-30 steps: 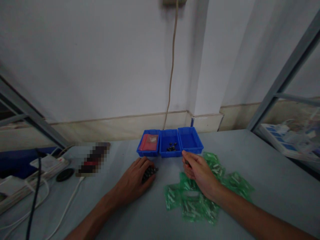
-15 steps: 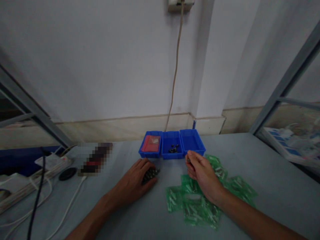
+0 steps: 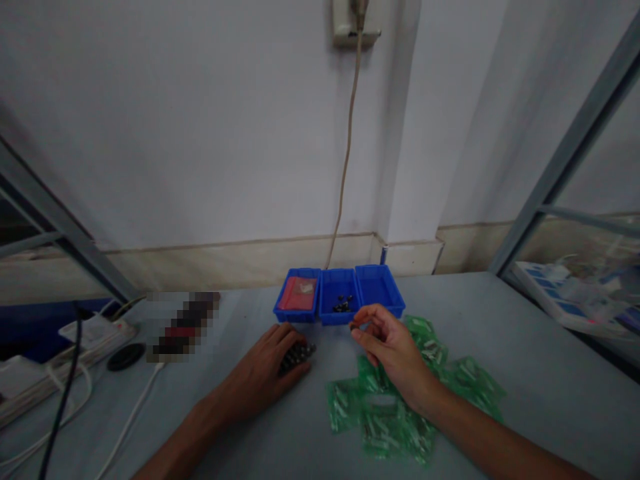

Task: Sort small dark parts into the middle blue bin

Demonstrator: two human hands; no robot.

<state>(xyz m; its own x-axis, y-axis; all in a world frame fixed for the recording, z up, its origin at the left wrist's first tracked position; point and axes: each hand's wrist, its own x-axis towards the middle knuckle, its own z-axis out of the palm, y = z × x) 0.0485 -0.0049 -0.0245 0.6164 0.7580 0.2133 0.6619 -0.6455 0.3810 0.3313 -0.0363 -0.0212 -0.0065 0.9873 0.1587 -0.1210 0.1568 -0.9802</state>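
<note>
My left hand point(image 3: 267, 363) rests on the table, its fingers and thumb curled around a cluster of small dark metal parts point(image 3: 296, 357) with shiny ends. My right hand point(image 3: 387, 343) is in front of the blue bins, thumb and forefinger pinched on a small dark part point(image 3: 353, 326) whose kind is too small to make out. Several green plastic bags point(image 3: 383, 430) with slim silvery pieces inside lie under and around the right wrist. The middle blue bin point(image 3: 327, 317) contains several small dark metal pieces point(image 3: 343, 305).
A left blue bin point(image 3: 279, 313) holds red bags point(image 3: 299, 293); a right blue bin point(image 3: 379, 285) adjoins the middle one. At left are a blurred-out device point(image 3: 185, 327) on a white cable, a black round disc point(image 3: 126, 357) and a power strip point(image 3: 107, 343). A white-and-blue tray point(image 3: 545, 293) stands far right.
My right hand has moved left, from before the right bin toward the middle bin, with the small part at its fingertips. The left hand stays around its cluster. The view has tilted slightly up.
</note>
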